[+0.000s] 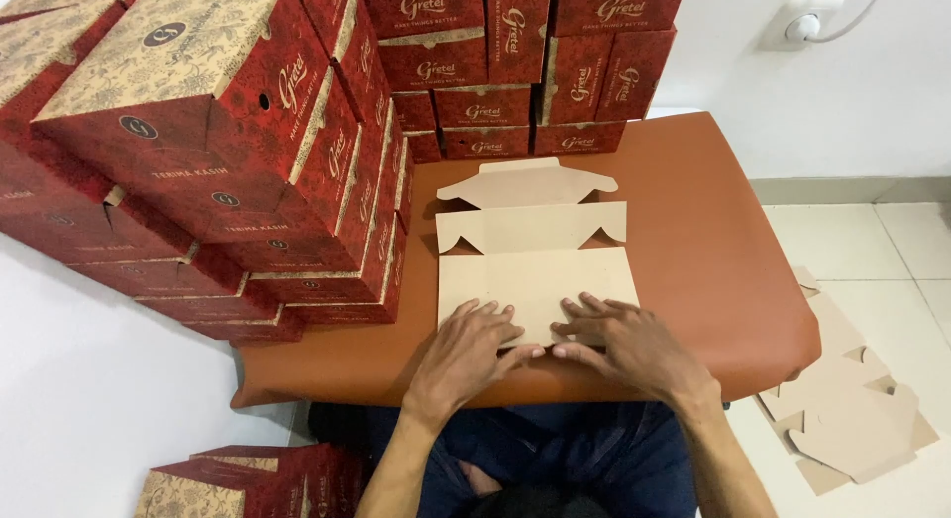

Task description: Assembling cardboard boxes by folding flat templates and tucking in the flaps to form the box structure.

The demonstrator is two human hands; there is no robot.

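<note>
While boxes (248, 152) (seemingly shut) stack, hands (466, 355) press cardboard (535, 270).

I see my hands (550, 348) pressed on the flat cardboard sheet (533, 251) at the near edge of the bench (713, 241). To the left, a tall, leaning stack of red boxes (208, 152) walls off that side, standing just beside the sheet. Another row of red boxes (515, 67) blocks the far edge, close behind the sheet's top flap. The right side of the bench is bare, so a hand can pass there. Below right, loose cardboard blanks (847, 404) lie on the floor (852, 241).
</note>
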